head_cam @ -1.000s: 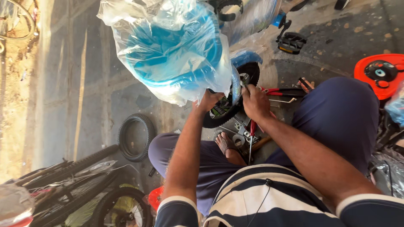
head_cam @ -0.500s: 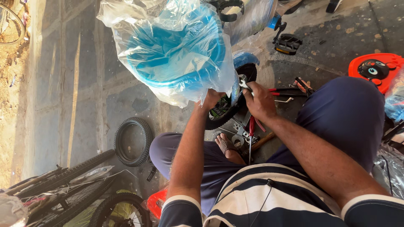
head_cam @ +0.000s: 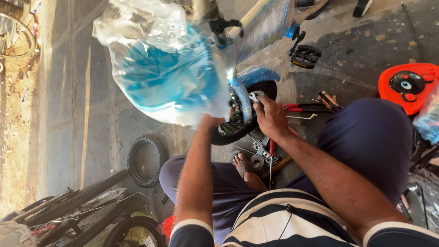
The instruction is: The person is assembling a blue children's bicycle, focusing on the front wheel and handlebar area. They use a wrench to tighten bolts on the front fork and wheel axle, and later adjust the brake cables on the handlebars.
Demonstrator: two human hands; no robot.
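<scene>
From the head camera, a seated person in a striped shirt reaches both arms toward a small blue bicycle (head_cam: 256, 77) wrapped in clear plastic. The right hand (head_cam: 270, 118) is closed around a metal spanner (head_cam: 254, 97) at the hub of the little black wheel (head_cam: 240, 116). The left hand (head_cam: 211, 122) presses against the plastic-wrapped blue part (head_cam: 169, 77) just beside that wheel; its fingers are hidden, so its grip cannot be told. Loose tools (head_cam: 267, 153) lie on the floor between the knees, a spare tyre (head_cam: 146, 160) to the left, an orange toy part (head_cam: 407, 84) far right.
</scene>
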